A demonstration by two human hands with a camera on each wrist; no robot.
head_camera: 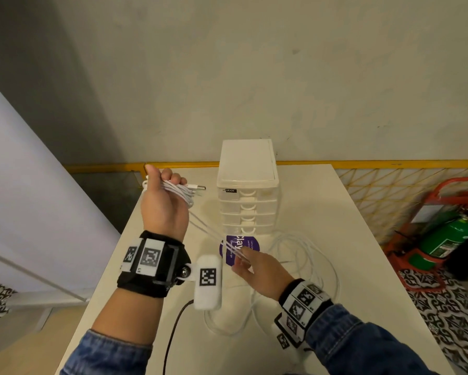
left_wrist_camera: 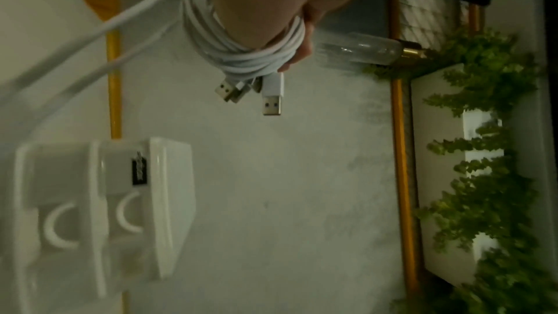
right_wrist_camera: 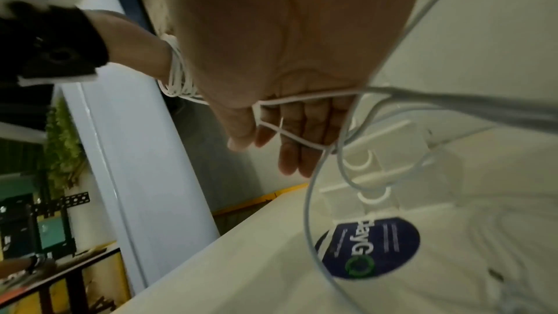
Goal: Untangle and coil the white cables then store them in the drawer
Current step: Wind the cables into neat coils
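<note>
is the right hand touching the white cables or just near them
Touching. The right wrist view shows strands of the white cables lying across the palm and fingers of the right hand, which are fairly straight, guiding rather than gripping.

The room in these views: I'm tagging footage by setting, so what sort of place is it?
Probably an indoor utility or workshop-like corner, not a home desk: a plain white table against a bare wall, a yellow mesh barrier behind it, and a green cylinder on a red cart on the patterned floor.
</note>
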